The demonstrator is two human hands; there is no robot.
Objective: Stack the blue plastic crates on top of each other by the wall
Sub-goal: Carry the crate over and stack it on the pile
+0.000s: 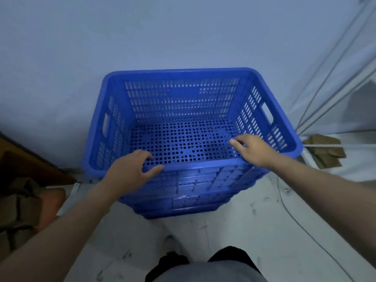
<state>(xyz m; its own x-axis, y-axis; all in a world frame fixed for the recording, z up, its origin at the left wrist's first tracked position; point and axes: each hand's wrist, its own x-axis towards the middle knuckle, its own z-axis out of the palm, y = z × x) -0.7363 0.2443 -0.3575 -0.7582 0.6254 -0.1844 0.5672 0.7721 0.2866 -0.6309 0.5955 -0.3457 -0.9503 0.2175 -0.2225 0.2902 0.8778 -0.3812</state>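
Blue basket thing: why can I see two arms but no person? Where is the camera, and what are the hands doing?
The camera sits on the person's head and looks down, so you see what they see: their own arms and, at the bottom, their legs. The top blue crate is empty and sits on a stack of crates just like it, next to the wall. The left hand and the right hand rest on the near rim, fingers curled over it. It is not clear whether they have a tight grip or just touch it. On the floor lie some cardboard pieces on the right and a thin cable.
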